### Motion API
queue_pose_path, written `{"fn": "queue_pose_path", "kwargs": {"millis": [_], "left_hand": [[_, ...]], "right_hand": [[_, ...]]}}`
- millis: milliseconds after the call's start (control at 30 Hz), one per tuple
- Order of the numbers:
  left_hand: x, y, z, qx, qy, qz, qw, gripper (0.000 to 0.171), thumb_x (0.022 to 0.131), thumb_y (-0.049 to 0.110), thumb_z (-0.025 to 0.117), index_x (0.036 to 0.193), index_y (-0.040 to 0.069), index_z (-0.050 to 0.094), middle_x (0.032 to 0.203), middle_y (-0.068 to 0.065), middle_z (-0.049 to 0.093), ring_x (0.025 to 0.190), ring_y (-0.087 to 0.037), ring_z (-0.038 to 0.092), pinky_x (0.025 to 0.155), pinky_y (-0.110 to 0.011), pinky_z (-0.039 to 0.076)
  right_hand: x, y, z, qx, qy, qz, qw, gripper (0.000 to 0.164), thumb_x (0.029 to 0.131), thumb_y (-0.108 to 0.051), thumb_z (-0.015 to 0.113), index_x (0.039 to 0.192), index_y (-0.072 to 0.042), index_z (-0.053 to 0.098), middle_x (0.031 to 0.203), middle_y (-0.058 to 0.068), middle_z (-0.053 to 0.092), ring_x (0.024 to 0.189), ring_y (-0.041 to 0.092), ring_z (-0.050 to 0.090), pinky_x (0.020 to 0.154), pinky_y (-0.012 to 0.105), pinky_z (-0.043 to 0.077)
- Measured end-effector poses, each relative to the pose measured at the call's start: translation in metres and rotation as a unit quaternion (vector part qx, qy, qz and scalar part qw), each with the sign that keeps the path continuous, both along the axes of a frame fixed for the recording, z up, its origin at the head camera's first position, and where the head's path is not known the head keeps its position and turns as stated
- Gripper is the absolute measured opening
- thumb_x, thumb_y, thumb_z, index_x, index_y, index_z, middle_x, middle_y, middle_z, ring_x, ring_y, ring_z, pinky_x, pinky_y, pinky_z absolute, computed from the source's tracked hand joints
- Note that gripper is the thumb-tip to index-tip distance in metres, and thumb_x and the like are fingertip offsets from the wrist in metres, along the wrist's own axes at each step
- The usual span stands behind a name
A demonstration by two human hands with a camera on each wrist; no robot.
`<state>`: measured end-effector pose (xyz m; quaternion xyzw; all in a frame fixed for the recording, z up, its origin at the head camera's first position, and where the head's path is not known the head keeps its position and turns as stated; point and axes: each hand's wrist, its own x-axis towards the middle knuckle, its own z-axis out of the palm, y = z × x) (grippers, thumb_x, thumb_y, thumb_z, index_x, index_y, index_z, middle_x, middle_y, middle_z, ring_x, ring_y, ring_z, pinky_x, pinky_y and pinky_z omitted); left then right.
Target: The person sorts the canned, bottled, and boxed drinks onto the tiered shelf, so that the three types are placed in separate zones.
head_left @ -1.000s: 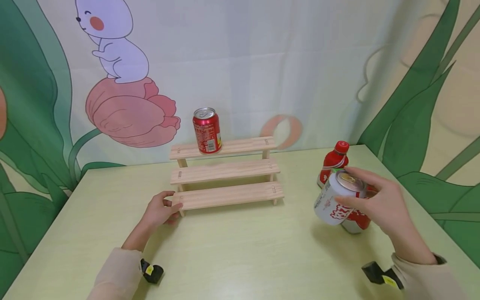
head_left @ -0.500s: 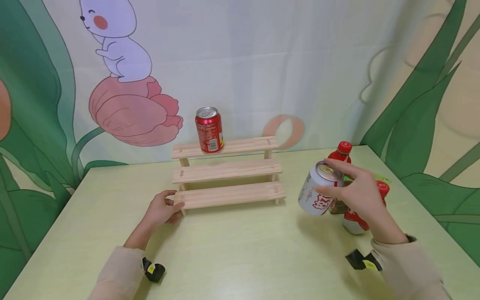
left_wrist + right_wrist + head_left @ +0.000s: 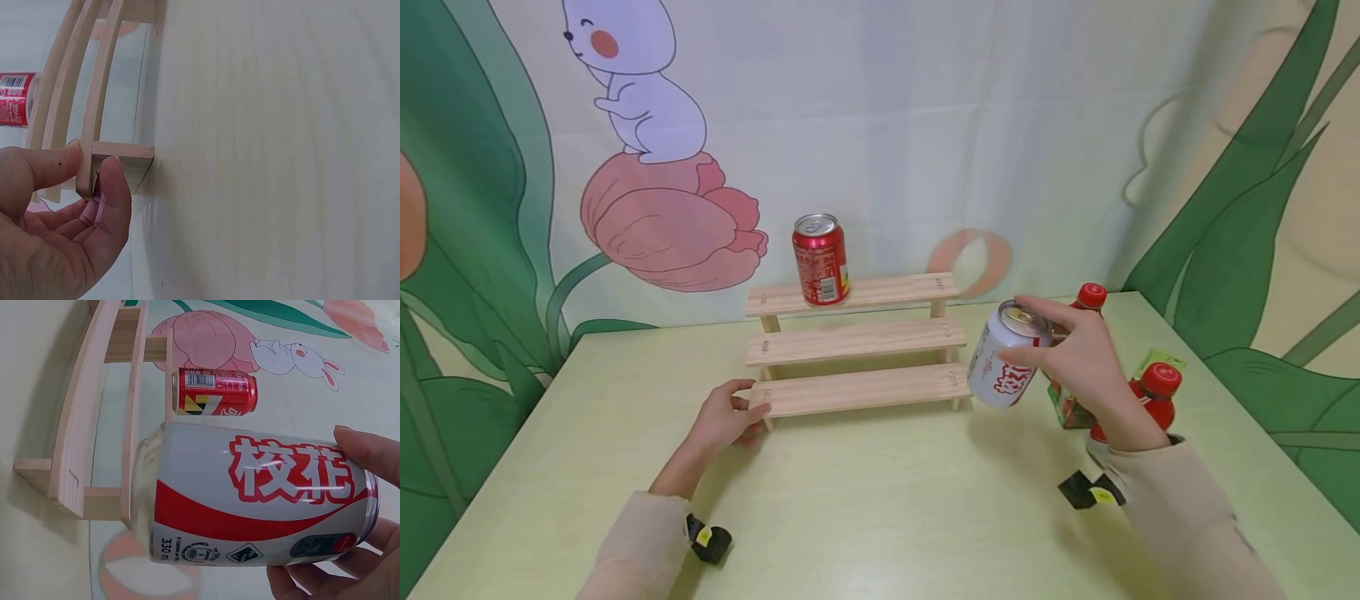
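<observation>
My right hand grips a white can with red lettering near its top, thumb on one side and fingers on the other. The can is tilted and held above the table, close to the right end of a three-step wooden shelf. In the right wrist view the white can spans the middle, with the fingertips around its lid end. My left hand pinches the left end of the lowest step; the left wrist view shows the thumb above and fingers below the board. A red can stands upright on the top step.
Behind my right hand stand a red-capped bottle and a green-and-red carton, both partly hidden. Another red-capped bottle stands by my right wrist. A printed curtain hangs behind the table.
My right hand has carried the white can leftward and slightly up, away from the bottles to the shelf's right end. The left hand keeps its hold on the shelf.
</observation>
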<state>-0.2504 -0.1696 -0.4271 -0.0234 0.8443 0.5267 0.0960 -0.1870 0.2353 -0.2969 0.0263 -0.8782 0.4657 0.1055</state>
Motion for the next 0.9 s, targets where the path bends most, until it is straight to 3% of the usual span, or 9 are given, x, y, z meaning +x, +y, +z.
{"fn": "queue_pose_path", "kwargs": {"millis": [367,600,900], "left_hand": [[0.001,0.001,0.001,0.002,-0.006,0.003,1.0000,0.058,0.088,0.010,0.060,0.136,-0.005,0.031,0.095,-0.019,0.053,0.062,-0.016,0.059,0.054,-0.034,0.054],[0.001,0.001,0.002,0.001,-0.008,0.007,0.9999,0.058,0.088,0.010,0.060,0.136,-0.004,0.030,0.096,-0.020,0.053,0.063,-0.016,0.059,0.055,-0.034,0.054],[0.003,0.002,0.005,0.004,-0.008,0.004,1.0000,0.057,0.089,0.009,0.059,0.136,-0.005,0.029,0.095,-0.019,0.053,0.062,-0.017,0.059,0.055,-0.035,0.054]], "right_hand": [[-0.020,-0.019,0.005,-0.028,0.003,0.024,0.999,0.063,0.070,-0.019,0.078,0.128,-0.014,0.054,0.124,0.008,0.054,0.104,0.025,0.047,0.072,0.033,0.047],[-0.033,-0.030,0.011,-0.050,-0.020,0.020,0.998,0.065,0.070,-0.017,0.078,0.130,-0.015,0.052,0.128,0.007,0.050,0.109,0.024,0.045,0.080,0.037,0.046],[-0.052,-0.042,0.019,-0.035,-0.012,0.023,0.999,0.063,0.072,-0.015,0.076,0.131,-0.014,0.052,0.122,0.010,0.053,0.106,0.025,0.045,0.077,0.034,0.046]]}}
